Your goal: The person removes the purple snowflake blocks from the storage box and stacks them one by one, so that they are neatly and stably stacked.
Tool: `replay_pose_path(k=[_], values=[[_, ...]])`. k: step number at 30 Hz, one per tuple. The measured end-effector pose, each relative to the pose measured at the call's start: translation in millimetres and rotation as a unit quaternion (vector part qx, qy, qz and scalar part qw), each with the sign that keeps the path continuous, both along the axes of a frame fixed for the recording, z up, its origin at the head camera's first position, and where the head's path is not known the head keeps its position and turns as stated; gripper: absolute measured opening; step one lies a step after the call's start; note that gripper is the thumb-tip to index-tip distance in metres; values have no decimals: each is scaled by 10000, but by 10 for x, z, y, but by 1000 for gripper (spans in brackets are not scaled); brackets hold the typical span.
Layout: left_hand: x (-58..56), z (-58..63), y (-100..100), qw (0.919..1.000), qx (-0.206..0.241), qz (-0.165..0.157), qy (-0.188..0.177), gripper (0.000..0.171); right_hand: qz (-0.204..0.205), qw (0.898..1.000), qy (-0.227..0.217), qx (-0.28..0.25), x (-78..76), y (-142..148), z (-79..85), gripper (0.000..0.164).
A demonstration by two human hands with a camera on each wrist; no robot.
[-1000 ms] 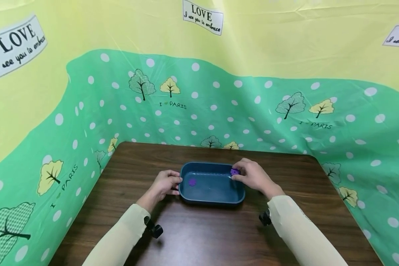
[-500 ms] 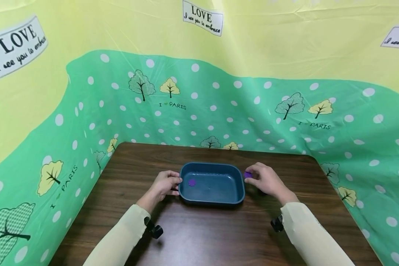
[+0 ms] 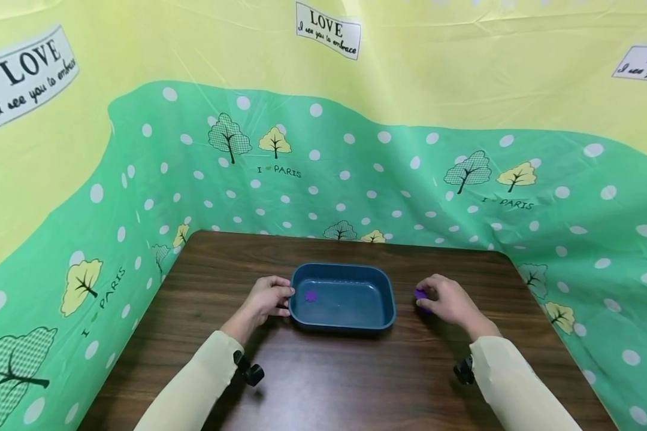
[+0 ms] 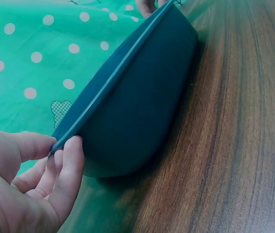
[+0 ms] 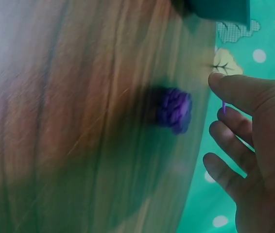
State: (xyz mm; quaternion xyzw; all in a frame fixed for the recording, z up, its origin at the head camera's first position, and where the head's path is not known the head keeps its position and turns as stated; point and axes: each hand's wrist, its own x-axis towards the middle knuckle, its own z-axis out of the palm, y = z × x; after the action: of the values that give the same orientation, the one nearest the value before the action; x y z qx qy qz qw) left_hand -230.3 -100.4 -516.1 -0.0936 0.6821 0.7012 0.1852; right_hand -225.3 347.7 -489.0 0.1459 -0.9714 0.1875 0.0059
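Observation:
My left hand [image 3: 269,296] pinches the left rim of a dark blue rectangular basin [image 3: 350,328], thumb over the edge and fingers under it in the left wrist view. A flat purple flower-shaped disc [image 3: 310,296] lies inside, toward the left end. To the right of the basin, my right hand [image 3: 450,300] holds another thin purple flower-shaped disc [image 5: 224,108] edge-on between thumb and forefinger. Beneath that hand, a small stack of purple flower-shaped discs [image 5: 175,110] stands on the table, partly hidden in the head view.
The brown wood-grain table [image 3: 323,383] runs back to a green and yellow printed cloth [image 3: 280,203] that hangs behind it and along both sides. Black wrist cameras [image 3: 253,375] are strapped under both sleeves.
My right hand has moved from over the basin's right end, rightward and down to the stack, with a purple disc in its fingers. My left hand stays on the rim.

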Motion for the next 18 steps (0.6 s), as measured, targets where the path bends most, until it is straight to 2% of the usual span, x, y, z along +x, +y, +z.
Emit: replay_pose_path(k=[11,18], values=[[7,-33,-5,10000,-12,58,71,36,15,9999,-130,52,107,86,-78,26],[4,-19,-14,10000,-57,26,-52,35,-24,9998,-149,98,103,130,-169,26]])
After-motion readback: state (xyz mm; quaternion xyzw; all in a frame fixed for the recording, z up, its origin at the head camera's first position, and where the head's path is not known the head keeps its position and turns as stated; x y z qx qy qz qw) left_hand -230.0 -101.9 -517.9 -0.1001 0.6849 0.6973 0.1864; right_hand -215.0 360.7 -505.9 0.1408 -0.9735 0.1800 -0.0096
